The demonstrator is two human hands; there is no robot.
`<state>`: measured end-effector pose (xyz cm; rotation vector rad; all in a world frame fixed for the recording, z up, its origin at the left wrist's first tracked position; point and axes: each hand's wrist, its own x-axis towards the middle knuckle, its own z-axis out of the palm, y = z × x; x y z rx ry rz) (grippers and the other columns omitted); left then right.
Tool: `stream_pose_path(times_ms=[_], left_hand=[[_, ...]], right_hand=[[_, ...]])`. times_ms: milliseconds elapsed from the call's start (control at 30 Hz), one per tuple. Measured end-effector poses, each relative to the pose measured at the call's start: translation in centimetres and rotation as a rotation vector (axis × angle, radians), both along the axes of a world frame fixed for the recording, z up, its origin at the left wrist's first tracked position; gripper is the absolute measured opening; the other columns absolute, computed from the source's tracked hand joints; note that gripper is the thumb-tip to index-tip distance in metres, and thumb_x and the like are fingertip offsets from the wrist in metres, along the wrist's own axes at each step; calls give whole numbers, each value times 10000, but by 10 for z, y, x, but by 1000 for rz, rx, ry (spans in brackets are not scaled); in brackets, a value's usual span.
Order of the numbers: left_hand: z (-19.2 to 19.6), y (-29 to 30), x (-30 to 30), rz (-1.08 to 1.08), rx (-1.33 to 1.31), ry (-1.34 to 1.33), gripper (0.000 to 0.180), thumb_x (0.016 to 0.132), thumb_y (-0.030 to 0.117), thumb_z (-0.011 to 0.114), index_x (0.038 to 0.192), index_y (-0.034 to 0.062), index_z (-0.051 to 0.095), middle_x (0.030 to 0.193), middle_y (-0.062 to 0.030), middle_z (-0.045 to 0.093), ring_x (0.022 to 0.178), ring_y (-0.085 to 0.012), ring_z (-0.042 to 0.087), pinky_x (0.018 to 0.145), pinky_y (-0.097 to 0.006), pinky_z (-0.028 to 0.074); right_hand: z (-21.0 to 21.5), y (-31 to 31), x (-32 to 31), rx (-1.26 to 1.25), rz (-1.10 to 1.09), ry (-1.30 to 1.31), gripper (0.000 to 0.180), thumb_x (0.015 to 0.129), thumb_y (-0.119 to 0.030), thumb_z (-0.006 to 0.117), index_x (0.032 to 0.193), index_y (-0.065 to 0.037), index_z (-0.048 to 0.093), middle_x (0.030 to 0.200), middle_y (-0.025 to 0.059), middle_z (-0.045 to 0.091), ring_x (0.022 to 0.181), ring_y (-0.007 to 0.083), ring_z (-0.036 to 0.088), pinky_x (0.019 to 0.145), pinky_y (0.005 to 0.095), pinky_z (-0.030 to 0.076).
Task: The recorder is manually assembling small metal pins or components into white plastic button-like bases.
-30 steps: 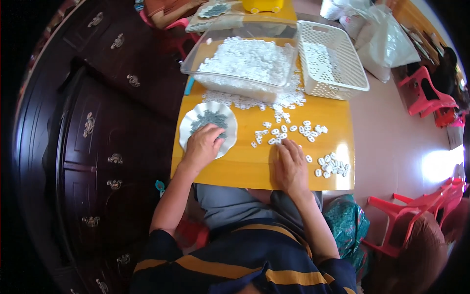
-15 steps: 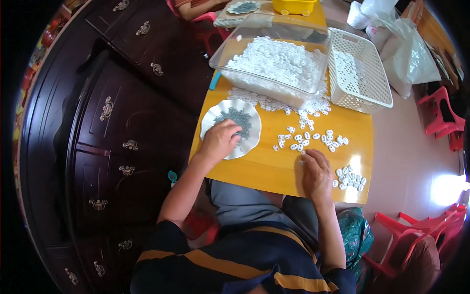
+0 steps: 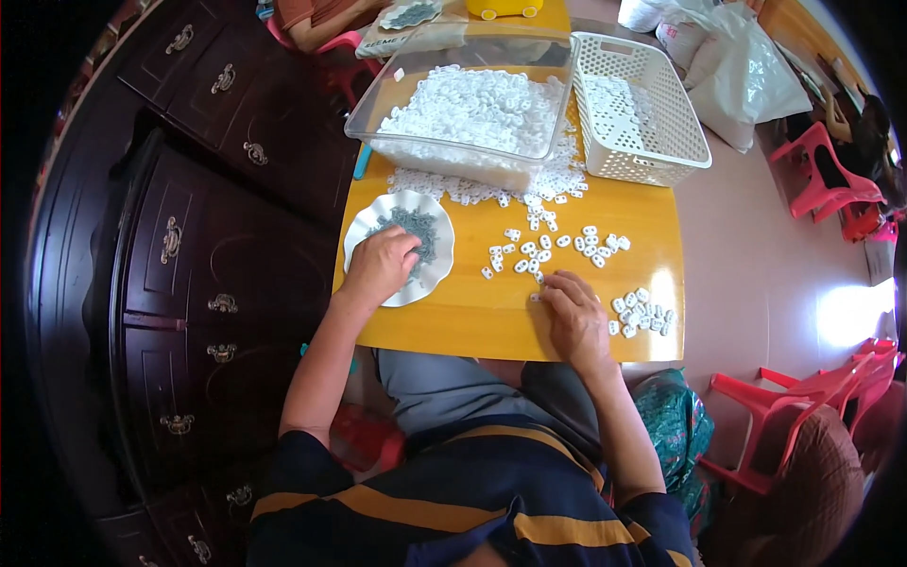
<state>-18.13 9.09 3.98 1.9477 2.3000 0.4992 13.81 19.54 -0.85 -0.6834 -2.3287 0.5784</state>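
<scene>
Sitting at a small yellow desk (image 3: 491, 317), the person works with both hands on it. The left hand (image 3: 380, 267) rests in a white scalloped plate (image 3: 436, 269) of small grey pieces (image 3: 419, 230), fingers curled down into the heap as if pinching some; whether anything is pinched between the fingertips cannot be told from here. The right hand (image 3: 574, 317) lies palm down near the desk's front edge, fingers loosely bent, fingertips touching a white plastic piece at the near end of a scatter of white pieces (image 3: 553, 248). No firm grip visible on that side.

Change over the last second: the left hand was on the plate before and is there now, barely shifted. The right hand has stayed at the near end of the scatter. Most of the apparent shift is the head camera tilting, not the hands. Judged from this, the work is mid-cycle: grey piece from the plate, white piece from the scatter.

A smaller cluster of white pieces (image 3: 642, 312) sits just right of the right hand. Behind the scatter stands a clear plastic tub (image 3: 453, 156) heaped with white pieces, some spilled at its foot; beside it, to the right, a white slotted basket (image 3: 661, 161). A dark wooden cabinet (image 3: 189, 283) stands to the left.
</scene>
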Motion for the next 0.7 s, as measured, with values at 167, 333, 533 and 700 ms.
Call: stream_pose_path(times_ms=[167, 333, 533, 700], left_hand=[[-4, 2, -2, -15, -2, 22, 109, 844, 86, 732, 945, 47, 725, 914, -114, 682, 877, -335, 683, 781, -442, 552], [-3, 0, -2, -24, 60, -6, 74, 846, 72, 712, 915, 46, 720, 904, -117, 694, 857, -339, 686, 762, -441, 555], [-7, -3, -6, -42, 57, 10, 82, 848, 70, 709, 924, 40, 721, 900, -129, 696, 853, -342, 687, 767, -445, 556], [3, 3, -1, -56, -15, 25, 74, 856, 77, 709, 916, 33, 714, 897, -135, 692, 854, -348, 685, 775, -451, 555]], right_hand=[[6, -5, -4, 34, -33, 55, 248, 794, 62, 670, 1023, -34, 675, 1164, 153, 688, 1146, 373, 646, 947, 444, 546], [25, 4, 17, 52, -107, 76, 307, 803, 54, 679, 1094, -43, 668, 1196, 156, 670, 1150, 378, 622, 983, 456, 512], [41, 12, 43, -12, -230, -165, 287, 781, -61, 733, 1063, -77, 683, 1054, 130, 660, 1019, 357, 634, 855, 465, 520], [48, 13, 55, -102, -208, -278, 304, 789, -190, 791, 1054, -84, 685, 910, 115, 675, 898, 334, 675, 799, 461, 532]])
